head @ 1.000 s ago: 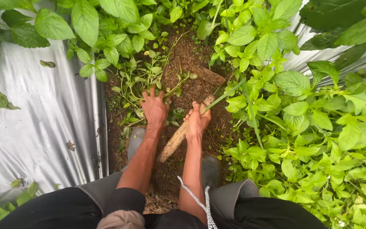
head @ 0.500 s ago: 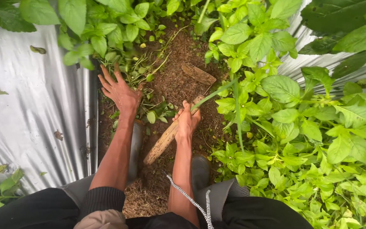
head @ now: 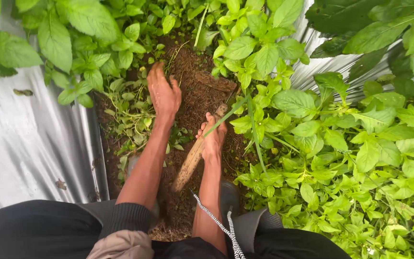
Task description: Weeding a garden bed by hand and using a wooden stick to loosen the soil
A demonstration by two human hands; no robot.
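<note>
1. The right hand [head: 212,139], just right of the frame's centre, is closed around the wooden handle [head: 190,160] of a hoe, gripping it near its upper end.
2. The handle slants from the hand down toward the lower centre of the frame, where its free end lies over the brown soil [head: 195,103].
3. The hoe's flat, soil-caked blade [head: 215,81] sits on the soil above the right hand, in the upper centre, beside the leafy plants [head: 312,120] that fill the right side.
4. The left hand [head: 164,93], upper centre-left, is stretched forward with fingers loosely spread and slightly curled; it holds nothing and hovers over low weeds [head: 130,115] and bare soil, level with the blade and a little left of it.
5. The two hands are apart, with the left farther up the frame than the right.
6. Silver plastic mulch sheeting [head: 29,144] covers the left side of the frame.
7. A rubber boot [head: 228,194] shows below the right forearm.
</note>
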